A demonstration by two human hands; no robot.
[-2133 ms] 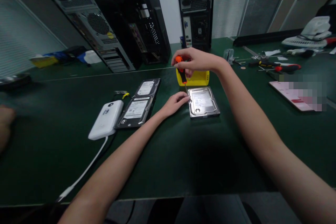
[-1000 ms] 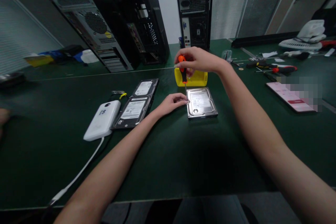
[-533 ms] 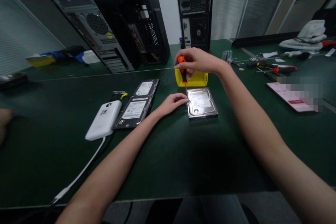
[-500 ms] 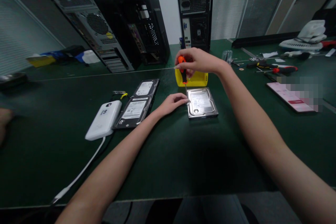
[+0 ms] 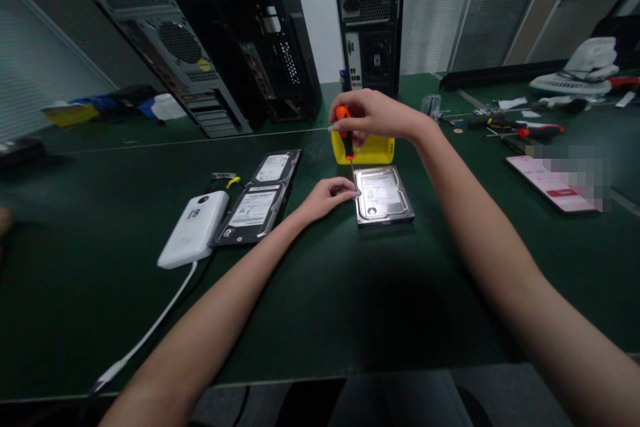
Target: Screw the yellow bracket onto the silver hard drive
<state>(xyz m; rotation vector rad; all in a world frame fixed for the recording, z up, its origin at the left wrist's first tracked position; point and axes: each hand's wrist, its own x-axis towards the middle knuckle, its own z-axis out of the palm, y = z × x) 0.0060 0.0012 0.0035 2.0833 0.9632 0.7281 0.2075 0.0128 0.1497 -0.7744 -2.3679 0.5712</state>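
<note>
Head view: the screwdriver [image 5: 348,140] was held tip-down by the curled right hand [image 5: 369,112], the drive [image 5: 383,193] seemingly steadied by the half-curled left hand [image 5: 327,197], its grip unclear.

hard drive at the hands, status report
Right hand grips screwdriver, tip down by left edge of hard drive. Left hand at same edge. Hard drive flat, label up. Yellow tray close behind.

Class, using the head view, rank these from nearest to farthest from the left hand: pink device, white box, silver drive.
1. Silver drive: directly right of the left hand.
2. White box: left, past the dark drives.
3. Pink device: far right.
</note>
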